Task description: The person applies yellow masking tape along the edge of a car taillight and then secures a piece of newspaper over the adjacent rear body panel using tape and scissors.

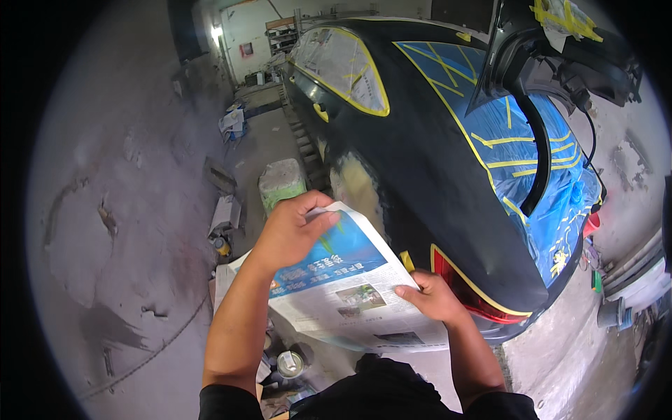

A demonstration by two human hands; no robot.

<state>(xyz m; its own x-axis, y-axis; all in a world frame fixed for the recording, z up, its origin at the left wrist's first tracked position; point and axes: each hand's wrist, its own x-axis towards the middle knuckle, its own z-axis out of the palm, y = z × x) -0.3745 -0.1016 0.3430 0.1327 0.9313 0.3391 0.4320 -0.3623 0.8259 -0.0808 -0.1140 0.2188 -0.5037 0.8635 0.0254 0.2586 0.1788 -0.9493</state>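
A printed newspaper sheet [362,299] is spread between my two hands beside the rear of a dark car. My left hand [294,228] pinches its upper edge, thumb on top. At its right edge, my right hand [430,294] grips the paper near a small piece of yellow tape [407,261]. Just beyond the sheet, the car's rear fender [420,173] has a pale filler patch [357,184]. Yellow masking tape borders the red tail light [467,294] and the paper-covered side window [341,63]. Blue plastic film [525,142] with strips of yellow tape covers the rear opening.
The raised tailgate [572,68] stands at upper right. A block-like object with a green side [281,184] lies left of the car. Cans, one an open tin [290,364], and clutter sit on the floor below. A grey bucket [611,313] is at right.
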